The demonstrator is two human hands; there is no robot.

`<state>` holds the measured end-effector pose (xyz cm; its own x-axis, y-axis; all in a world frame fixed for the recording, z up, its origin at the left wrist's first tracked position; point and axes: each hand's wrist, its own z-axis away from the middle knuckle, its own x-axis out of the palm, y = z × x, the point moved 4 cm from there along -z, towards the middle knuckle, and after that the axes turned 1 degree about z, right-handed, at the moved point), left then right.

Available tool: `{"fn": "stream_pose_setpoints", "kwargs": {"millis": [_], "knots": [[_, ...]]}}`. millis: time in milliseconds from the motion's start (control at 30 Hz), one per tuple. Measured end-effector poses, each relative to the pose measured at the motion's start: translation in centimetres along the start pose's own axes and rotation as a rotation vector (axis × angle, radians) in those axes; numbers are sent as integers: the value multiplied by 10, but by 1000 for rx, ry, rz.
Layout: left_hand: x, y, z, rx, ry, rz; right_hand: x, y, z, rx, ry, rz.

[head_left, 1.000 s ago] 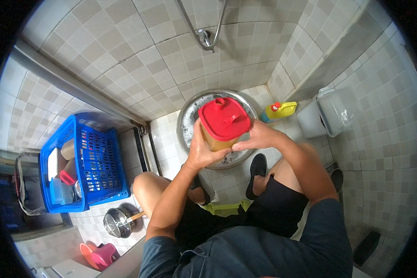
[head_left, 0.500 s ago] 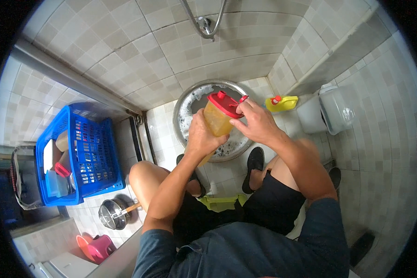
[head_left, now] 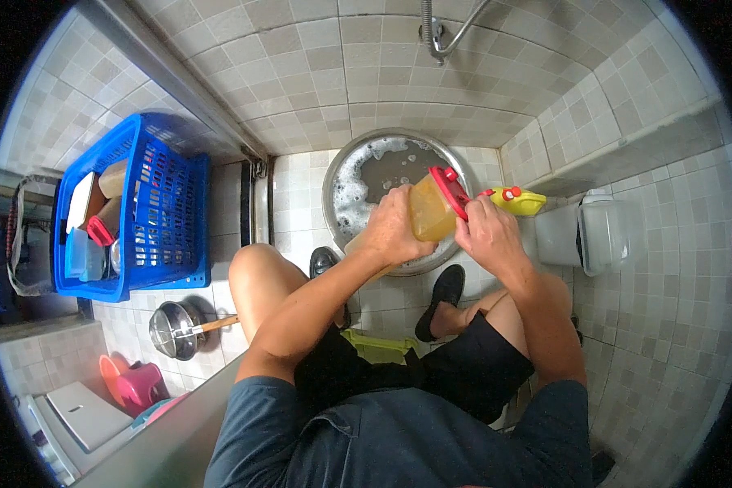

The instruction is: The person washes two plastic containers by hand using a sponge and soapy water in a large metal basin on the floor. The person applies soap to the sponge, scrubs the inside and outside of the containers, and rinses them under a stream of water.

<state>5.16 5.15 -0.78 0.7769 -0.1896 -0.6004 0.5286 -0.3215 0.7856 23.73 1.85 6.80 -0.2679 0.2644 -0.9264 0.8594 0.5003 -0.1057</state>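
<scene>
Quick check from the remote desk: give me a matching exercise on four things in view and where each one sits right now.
Things:
1. amber container
2. metal basin
3. blue basket
4. yellow bottle

Places:
A. on the floor, holding suds
B. at the person's left, holding containers
C. between both hands
D. beside the right hand

Pairs: 1-C, 2-A, 3-B, 4-D

The amber, see-through plastic container (head_left: 431, 213) with a red lid (head_left: 450, 192) is tipped on its side, lid facing right, above the soapy metal basin (head_left: 342, 187), gripped between both hands.
</scene>
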Motion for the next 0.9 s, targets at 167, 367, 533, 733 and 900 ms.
{"fn": "stream_pose_setpoints", "kwargs": {"millis": [167, 367, 533, 733, 900], "knots": [[4, 4, -1, -66, -76, -3, -1, 0, 2, 8, 22, 23], [-4, -2, -4, -114, -29, -20, 1, 16, -4, 195, 59, -357], [-5, -6, -5, -46, 33, -46, 25, 49, 4, 508, 291, -721], [-10, -10, -6, -11, 41, -28, 10, 43, -4, 324, 231, -545], [-9, -11, -5, 81, 75, -66, 0, 28, -8, 316, 209, -467]]}}
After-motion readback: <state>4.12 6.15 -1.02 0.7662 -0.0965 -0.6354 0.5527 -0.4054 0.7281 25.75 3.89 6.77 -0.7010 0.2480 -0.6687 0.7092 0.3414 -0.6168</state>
